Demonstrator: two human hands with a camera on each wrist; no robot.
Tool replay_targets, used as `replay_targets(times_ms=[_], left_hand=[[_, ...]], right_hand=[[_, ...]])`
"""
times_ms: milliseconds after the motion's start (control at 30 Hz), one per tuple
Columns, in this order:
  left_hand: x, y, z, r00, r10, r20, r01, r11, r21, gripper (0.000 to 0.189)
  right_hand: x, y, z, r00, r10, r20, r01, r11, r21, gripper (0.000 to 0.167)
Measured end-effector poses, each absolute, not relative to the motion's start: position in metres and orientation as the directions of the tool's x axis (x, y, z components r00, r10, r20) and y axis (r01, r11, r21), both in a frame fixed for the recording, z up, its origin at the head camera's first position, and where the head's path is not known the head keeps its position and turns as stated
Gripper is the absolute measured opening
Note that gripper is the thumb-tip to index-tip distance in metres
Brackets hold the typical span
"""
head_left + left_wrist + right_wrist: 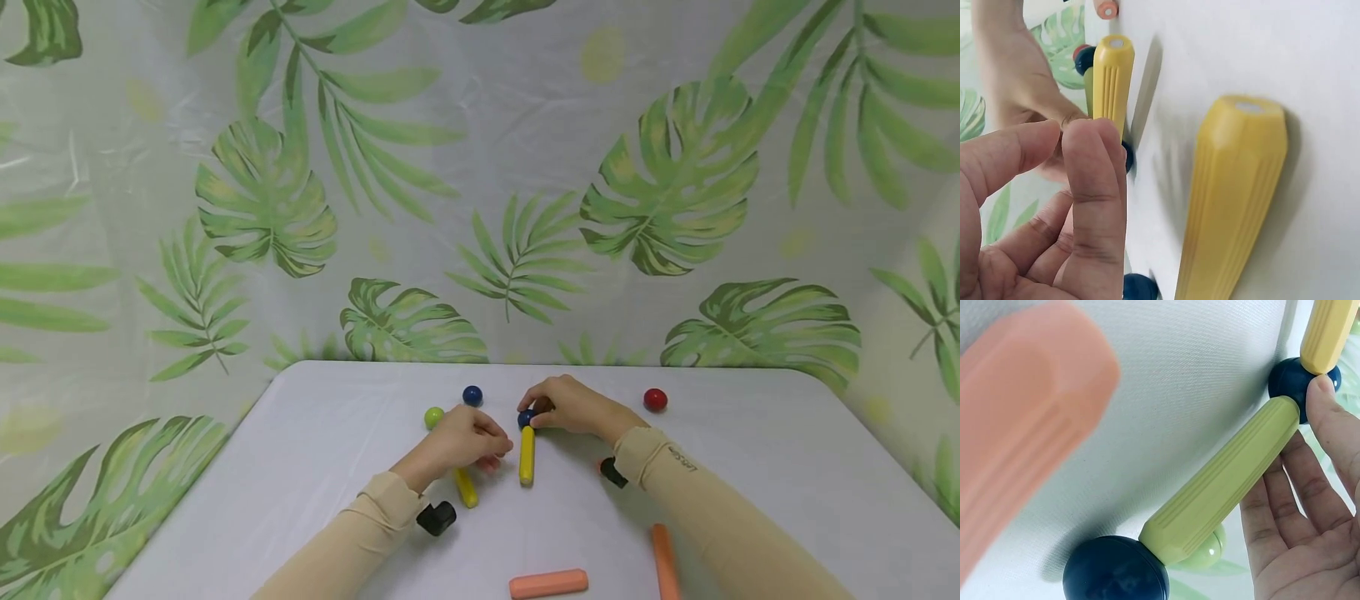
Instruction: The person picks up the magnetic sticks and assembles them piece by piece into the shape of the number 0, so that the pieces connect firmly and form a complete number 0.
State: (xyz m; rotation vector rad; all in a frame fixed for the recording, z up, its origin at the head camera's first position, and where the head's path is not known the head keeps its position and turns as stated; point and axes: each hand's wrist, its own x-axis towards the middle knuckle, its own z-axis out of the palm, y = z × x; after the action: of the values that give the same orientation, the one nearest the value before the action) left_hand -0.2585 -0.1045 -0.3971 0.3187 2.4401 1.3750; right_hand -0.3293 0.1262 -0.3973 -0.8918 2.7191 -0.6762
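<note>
My right hand (pixel 573 407) pinches a dark blue ball (pixel 527 418) between thumb and fingers. From that ball a yellow stick (pixel 527 457) points toward me, and a green stick (pixel 1225 481) runs to another blue ball (pixel 1116 572); my hand hides both from the head view. My left hand (pixel 459 440) hovers left of the yellow stick, fingers loosely bent, thumb and index tips close together and nothing between them. Beneath it lies a second yellow stick (pixel 466 488), partly covered; its grey end (pixel 1249 107) faces up in the left wrist view.
Behind my left hand sit a lime green ball (pixel 434 417) and a blue ball (pixel 472 395). A red ball (pixel 656 400) rests beyond my right wrist. Two salmon sticks (pixel 549 583) (pixel 664 560) lie nearer me; another salmon piece (pixel 1029 406) is close to the right wrist camera.
</note>
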Motion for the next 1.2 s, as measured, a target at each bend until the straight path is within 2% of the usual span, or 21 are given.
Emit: replay_targets(times_ms=[533, 933, 1200], left_hand=[[-0.271, -0.131, -0.387, -0.968, 0.235, -0.086, 0.075, 0.6, 0.796, 0.012], [-0.283, -0.16, -0.386, -0.992, 0.127, 0.012, 0.086, 0.594, 0.8, 0.024], [-0.292, -0.18, -0.389, -0.997, 0.076, 0.018, 0.06, 0.595, 0.802, 0.032]], right_hand=[[-0.33, 0.126, -0.4, -0.803, -0.593, -0.057, -0.499, 0.722, -0.48, 0.025], [-0.328, 0.127, -0.401, -0.805, -0.591, -0.05, -0.495, 0.715, -0.493, 0.024], [-0.329, 0.129, -0.402, -0.805, -0.592, -0.037, -0.499, 0.71, -0.497, 0.025]])
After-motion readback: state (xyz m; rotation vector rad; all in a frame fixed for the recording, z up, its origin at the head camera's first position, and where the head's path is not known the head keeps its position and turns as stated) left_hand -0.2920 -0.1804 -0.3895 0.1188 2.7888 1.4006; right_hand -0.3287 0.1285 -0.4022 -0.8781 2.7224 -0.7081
